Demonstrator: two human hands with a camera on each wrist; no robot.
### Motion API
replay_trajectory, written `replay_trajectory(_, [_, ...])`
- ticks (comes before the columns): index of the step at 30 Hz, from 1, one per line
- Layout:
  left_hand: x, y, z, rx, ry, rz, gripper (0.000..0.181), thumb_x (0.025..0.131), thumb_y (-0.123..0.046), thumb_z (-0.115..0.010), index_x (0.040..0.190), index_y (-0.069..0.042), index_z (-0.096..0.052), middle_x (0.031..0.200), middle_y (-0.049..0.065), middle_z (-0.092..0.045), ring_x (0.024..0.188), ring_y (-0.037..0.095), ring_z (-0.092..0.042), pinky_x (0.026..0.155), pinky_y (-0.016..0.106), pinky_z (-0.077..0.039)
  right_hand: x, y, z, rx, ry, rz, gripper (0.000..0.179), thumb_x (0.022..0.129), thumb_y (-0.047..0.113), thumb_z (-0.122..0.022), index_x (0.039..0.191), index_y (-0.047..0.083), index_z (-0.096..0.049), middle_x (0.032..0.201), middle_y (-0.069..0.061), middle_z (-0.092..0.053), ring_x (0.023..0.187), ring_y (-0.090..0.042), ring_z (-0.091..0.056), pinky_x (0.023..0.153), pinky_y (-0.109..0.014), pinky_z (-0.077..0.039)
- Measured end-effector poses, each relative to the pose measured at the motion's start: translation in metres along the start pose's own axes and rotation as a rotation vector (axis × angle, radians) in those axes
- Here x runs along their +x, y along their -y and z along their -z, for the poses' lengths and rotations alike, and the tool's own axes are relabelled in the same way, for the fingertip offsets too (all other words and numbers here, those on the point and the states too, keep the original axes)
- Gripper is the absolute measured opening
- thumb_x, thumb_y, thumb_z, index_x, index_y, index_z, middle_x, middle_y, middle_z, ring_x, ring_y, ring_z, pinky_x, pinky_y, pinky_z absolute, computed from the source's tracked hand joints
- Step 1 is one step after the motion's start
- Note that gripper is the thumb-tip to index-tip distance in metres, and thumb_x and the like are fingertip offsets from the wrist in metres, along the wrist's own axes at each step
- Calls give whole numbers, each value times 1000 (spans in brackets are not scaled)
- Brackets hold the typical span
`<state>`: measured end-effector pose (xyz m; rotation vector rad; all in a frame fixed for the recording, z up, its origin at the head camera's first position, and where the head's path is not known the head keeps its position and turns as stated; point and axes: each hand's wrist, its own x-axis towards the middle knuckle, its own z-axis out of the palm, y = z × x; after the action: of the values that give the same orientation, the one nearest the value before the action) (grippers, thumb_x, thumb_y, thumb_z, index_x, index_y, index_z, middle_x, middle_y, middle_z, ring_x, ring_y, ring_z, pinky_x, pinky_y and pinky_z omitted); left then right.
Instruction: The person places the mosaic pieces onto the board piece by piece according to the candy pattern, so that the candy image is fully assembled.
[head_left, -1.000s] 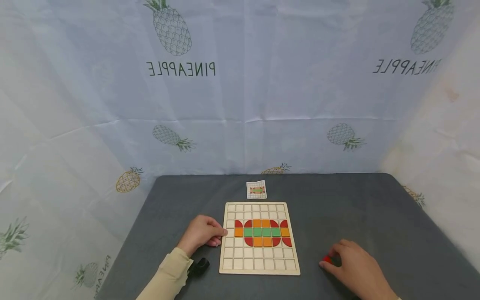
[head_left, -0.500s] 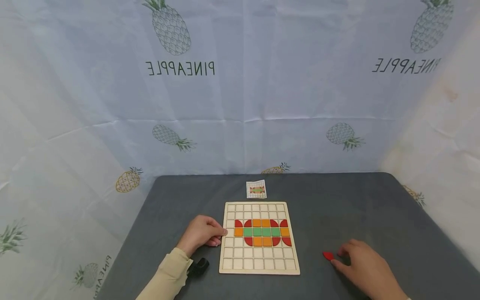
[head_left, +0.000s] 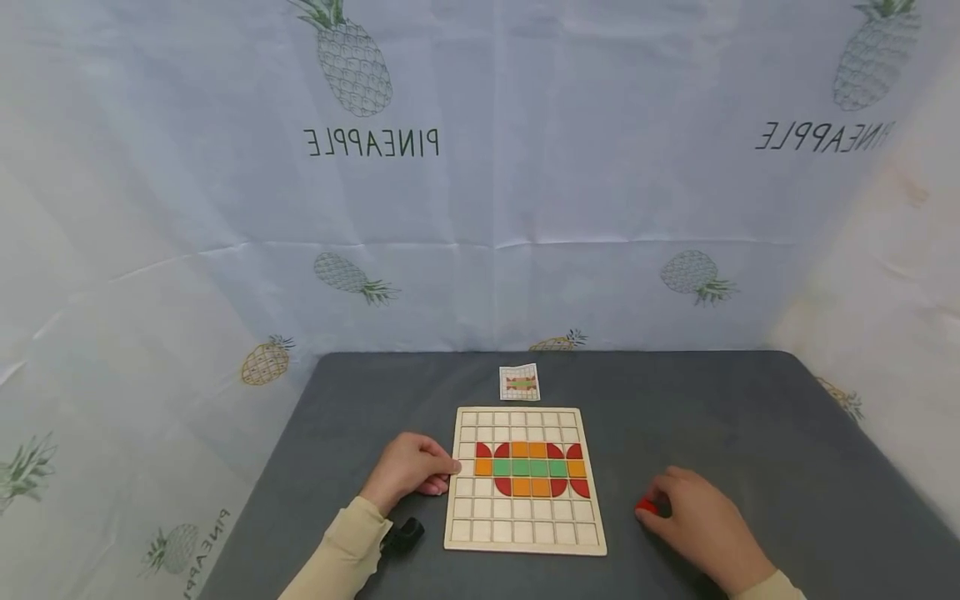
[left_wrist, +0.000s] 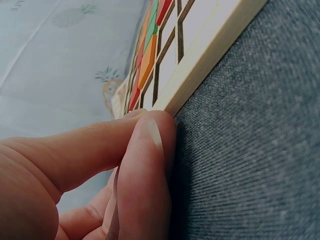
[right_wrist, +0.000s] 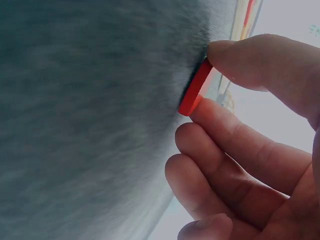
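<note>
A square wooden grid board (head_left: 525, 530) lies on the dark table, with red, orange and green tiles set across its middle rows. My left hand (head_left: 407, 472) is at the board's left edge, thumb and index finger pinching the pale rim (left_wrist: 200, 75). To the right of the board, my right hand (head_left: 699, 521) is low over the table. Between its thumb and index finger it pinches a red tile (right_wrist: 196, 90) by opposite ends. In the head view this red tile (head_left: 647, 506) is partly hidden by the fingers. Its other fingers are loosely curled beneath.
Just behind the board lies a small pattern card (head_left: 520, 382) with a printed coloured grid. The dark grey table (head_left: 675, 400) runs back to a pale curtain (head_left: 570, 200) printed with pineapples. A black object (head_left: 405, 534) sits at the left wrist.
My right fingers were partly off the red tile half a second ago; now they pinch it, and the hand is slightly farther left. The left hand keeps its place on the board. The head view shifted slightly.
</note>
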<state>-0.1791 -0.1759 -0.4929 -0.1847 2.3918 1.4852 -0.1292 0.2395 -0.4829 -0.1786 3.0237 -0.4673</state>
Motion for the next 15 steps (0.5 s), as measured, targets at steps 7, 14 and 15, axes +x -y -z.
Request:
replay_trajectory(7, [-1,-1,0,1,-6,4,20,87,-22,-92,92,-6,-82,77,8,-77,62,12,-73,61,30,-66,19,25,3,5,-38,84,22,80,31,-96,82,22,-76,82,7,-60,75,-10,-53,65,-32,-54])
replay_trajectory(14, [-1,-3,-1,-8,5,1,19,88,-22,-92,92,-6,-82,77,8,-77,62,12,-73,61,30,-66,43,75,-4,17,-85,257,23,82,32,-96,84,22,-76,82,11,-59,77,-6,-50,64,-26,-52])
replay_trajectory(15, [-1,-3,-1,-6,3,-1,19,88,-21,-92,92,-6,-82,77,8,-77,62,12,-73,61,30,-66,46,83,-6,20,-91,283,22,82,32,-96,84,23,-76,82,11,-59,77,-5,-50,65,-25,-53])
